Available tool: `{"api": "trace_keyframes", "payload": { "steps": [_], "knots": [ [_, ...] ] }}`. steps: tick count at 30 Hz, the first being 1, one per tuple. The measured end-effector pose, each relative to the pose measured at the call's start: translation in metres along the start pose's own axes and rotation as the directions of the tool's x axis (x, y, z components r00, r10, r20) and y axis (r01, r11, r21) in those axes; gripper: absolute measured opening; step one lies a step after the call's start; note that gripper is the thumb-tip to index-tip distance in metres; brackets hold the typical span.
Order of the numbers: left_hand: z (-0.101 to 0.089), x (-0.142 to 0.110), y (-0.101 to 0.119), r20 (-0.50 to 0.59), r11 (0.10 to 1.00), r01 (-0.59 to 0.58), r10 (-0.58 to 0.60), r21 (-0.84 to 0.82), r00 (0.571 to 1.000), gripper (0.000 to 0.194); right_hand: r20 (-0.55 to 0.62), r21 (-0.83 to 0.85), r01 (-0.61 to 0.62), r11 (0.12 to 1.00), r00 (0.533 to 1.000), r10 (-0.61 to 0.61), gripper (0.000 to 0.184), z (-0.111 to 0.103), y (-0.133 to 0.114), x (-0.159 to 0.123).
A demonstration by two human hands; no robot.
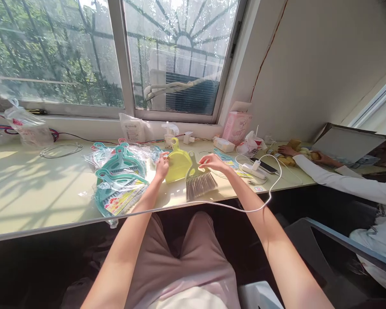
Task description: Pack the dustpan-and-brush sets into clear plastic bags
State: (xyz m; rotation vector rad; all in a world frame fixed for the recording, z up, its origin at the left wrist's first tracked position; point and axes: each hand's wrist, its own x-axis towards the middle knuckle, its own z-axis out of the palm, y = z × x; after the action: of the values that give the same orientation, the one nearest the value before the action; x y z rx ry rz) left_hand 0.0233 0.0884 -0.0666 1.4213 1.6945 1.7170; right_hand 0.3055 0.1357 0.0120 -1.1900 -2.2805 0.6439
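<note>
A small yellow dustpan (178,164) lies on the pale tabletop (35,189) in front of me. My left hand (162,165) rests against its left edge, fingers curled. Beside it on the right lies a yellow hand brush (197,180) with grey bristles, handle pointing away. My right hand (213,162) hovers just right of the brush handle, fingers bent downward and apart, holding nothing that I can see.
Teal dustpan sets in plastic wrap (119,178) are piled to the left. A white power strip (254,171), phone (266,166) and white cable (270,193) lie to the right. Another person's sleeve (334,180) rests on the table at right. A pink box (237,126) stands by the window.
</note>
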Motion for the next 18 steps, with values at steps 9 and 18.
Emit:
{"api": "trace_keyframes", "payload": {
  "steps": [9,18],
  "knots": [
    [0.009,-0.005,0.004,0.256,0.986,-0.082,0.118,-0.149,0.959,0.034,-0.348,-0.088,-0.062,0.994,0.937,0.028,0.019,0.061,-0.048,0.019],
    [0.004,-0.008,0.011,0.187,0.980,-0.062,0.098,-0.186,0.977,0.029,-0.083,0.420,0.032,0.907,0.997,0.004,0.051,0.061,-0.037,0.032]
  ]
}}
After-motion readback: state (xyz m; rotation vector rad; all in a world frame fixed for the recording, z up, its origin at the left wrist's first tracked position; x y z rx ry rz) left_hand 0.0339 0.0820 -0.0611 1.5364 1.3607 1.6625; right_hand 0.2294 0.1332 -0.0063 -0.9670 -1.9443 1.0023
